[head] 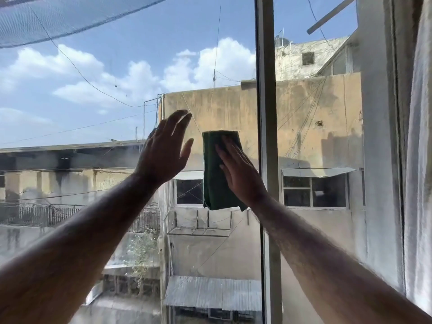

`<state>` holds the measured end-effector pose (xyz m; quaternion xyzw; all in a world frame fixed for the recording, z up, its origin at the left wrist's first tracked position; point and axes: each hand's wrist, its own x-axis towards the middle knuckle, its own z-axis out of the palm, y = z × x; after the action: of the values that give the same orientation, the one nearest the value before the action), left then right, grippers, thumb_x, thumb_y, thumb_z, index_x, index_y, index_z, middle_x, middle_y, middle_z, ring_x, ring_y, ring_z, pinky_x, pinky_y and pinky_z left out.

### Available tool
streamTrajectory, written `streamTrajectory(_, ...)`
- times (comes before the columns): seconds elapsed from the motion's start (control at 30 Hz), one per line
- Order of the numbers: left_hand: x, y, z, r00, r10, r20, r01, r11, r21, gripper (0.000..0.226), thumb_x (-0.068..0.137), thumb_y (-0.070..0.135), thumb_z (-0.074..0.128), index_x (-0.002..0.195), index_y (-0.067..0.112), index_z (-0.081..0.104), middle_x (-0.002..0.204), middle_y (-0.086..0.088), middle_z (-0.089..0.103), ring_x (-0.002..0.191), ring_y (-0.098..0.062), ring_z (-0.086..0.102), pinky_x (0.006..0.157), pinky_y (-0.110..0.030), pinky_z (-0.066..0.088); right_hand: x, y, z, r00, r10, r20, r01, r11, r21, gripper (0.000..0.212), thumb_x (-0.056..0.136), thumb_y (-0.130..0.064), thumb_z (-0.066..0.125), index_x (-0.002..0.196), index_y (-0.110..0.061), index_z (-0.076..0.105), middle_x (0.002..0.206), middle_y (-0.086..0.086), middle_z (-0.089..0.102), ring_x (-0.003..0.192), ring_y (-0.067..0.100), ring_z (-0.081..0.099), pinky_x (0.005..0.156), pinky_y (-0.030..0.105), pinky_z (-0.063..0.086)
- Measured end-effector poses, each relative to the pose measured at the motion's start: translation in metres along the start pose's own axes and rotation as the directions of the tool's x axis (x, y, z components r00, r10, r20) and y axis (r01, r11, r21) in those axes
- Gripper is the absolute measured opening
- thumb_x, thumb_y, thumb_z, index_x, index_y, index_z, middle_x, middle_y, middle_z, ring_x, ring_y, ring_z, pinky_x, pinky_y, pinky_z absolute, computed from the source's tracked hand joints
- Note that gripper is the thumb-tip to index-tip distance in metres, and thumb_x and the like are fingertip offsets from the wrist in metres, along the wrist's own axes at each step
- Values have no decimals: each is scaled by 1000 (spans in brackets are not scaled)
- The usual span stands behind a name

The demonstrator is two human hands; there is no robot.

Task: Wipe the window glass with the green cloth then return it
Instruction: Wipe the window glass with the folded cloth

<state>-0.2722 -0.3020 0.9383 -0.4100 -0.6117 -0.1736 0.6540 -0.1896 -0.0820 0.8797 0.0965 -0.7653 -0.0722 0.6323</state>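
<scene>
The window glass (pixel 112 94) fills the view, with sky and buildings behind it. A folded green cloth (pixel 214 174) hangs flat against the pane, just left of the vertical frame bar. My right hand (pixel 240 174) lies flat on the cloth's right side and presses it onto the glass. My left hand (pixel 163 150) is raised to the left of the cloth, palm toward the pane, fingers spread and holding nothing. I cannot tell whether the left hand touches the glass.
A grey vertical window frame bar (pixel 267 136) stands right beside the cloth. A white curtain (pixel 418 160) hangs at the far right edge. Dark netting (pixel 46 17) stretches outside across the top left. Hazy smears mark the lower left of the pane.
</scene>
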Motion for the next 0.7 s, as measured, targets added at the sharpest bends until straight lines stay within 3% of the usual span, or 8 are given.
streamTrajectory(0.07, 10, 17, 6, 992, 46, 117, -33, 993, -110, 64, 104, 32, 55, 157, -1, 40, 154, -22, 52, 136, -36, 58, 112, -47, 53, -2, -8, -1, 996, 74, -54, -77, 996, -53, 51, 99, -10, 66, 148, -8, 56, 158, 24, 47, 147, 40, 47, 121, 47, 43)
streamTrajectory(0.13, 20, 27, 11, 976, -2, 220, 37, 987, -157, 71, 103, 35, 59, 160, -1, 35, 148, -23, 57, 133, -36, 59, 113, -48, 51, -4, -19, 2, 966, 230, -117, -236, 971, -43, 49, 94, -16, 74, 141, -6, 62, 149, 24, 54, 139, 39, 54, 114, 47, 51)
streamTrajectory(0.23, 35, 38, 14, 954, -74, 290, 137, 970, -201, 73, 98, 36, 68, 157, 3, 40, 134, -20, 65, 120, -35, 66, 100, -48, 58, -7, -25, 4, 850, 505, -151, -496, 863, 95, 61, 88, -32, 82, 135, -1, 57, 138, 20, 59, 127, 34, 59, 103, 45, 57)
streamTrajectory(0.33, 42, 48, 17, 932, -115, 345, 164, 979, -117, 57, 93, 40, 73, 140, 9, 59, 119, -16, 72, 111, -36, 70, 90, -49, 61, -5, -15, 0, 725, 686, -57, -668, 721, 185, 76, 81, -52, 83, 133, -5, 54, 132, 16, 60, 120, 29, 58, 98, 40, 53)
streamTrajectory(0.47, 48, 62, 25, 894, -257, 366, 335, 927, -168, 26, 91, 27, 72, 104, 5, 72, 101, -17, 75, 95, -37, 71, 81, -40, 58, 1, -5, -9, 686, 727, 22, -709, 662, 245, 70, 74, -50, 89, 119, -6, 62, 118, 11, 67, 105, 23, 61, 85, 27, 48)
streamTrajectory(0.57, 56, 69, 27, 837, -359, 413, 498, 812, -304, 26, 92, 23, 73, 108, 3, 76, 100, -17, 78, 89, -33, 73, 82, -39, 62, -1, 0, -19, 668, 740, 72, -703, 597, 385, 55, 77, -44, 89, 115, -10, 67, 107, 4, 75, 87, 13, 65, 82, 31, 60)
streamTrajectory(0.63, 62, 74, 26, 811, -408, 419, 569, 713, -408, 28, 91, 21, 76, 113, 4, 77, 96, -11, 78, 73, -28, 75, 61, -33, 66, -7, 7, -28, 668, 733, 126, -692, 551, 467, 50, 80, -45, 87, 115, -15, 70, 102, -5, 75, 83, 8, 69, 86, 34, 63)
streamTrajectory(0.7, 68, 81, 25, 810, -428, 401, 584, 646, -491, 31, 89, 21, 80, 115, 5, 78, 91, -5, 75, 61, -15, 70, 41, -17, 56, -12, 14, -38, 675, 703, 224, -686, 485, 542, 53, 79, -45, 88, 121, -18, 69, 109, -8, 75, 87, 2, 70, 85, 30, 63)
